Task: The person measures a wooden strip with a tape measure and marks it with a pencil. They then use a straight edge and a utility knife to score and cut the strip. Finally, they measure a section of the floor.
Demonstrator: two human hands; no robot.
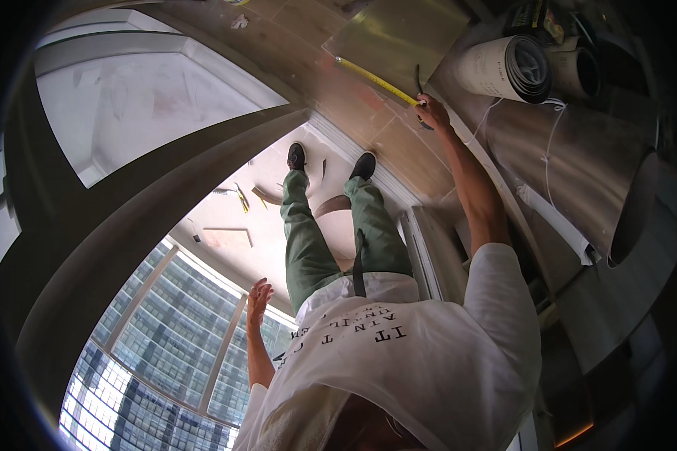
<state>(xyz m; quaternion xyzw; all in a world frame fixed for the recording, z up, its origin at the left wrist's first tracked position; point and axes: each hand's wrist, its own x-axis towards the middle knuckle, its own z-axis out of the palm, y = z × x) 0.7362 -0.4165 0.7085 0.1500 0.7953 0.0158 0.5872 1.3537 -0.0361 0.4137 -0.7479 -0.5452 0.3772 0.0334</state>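
My right hand (432, 113) is closed around a tape measure, reaching out to the right over the brown floor. The yellow blade of the tape measure (376, 80) is pulled out toward the upper left. Its far end lies near the edge of a shiny, brownish flat sheet (399, 37). A thin dark strip (419, 77) sticks up beside this hand; I cannot make out what it is. My left hand (258, 297) hangs in the air at the lower left with its fingers apart and nothing in it, away from the sheet.
Rolled sheet material (493, 69) and a large brown roll tied with white string (564, 165) lie at the right. A yellow-handled tool (242, 198), curved offcuts (267, 195) and a flat piece (229, 237) lie on the pale floor. A window (173, 308) stands at lower left.
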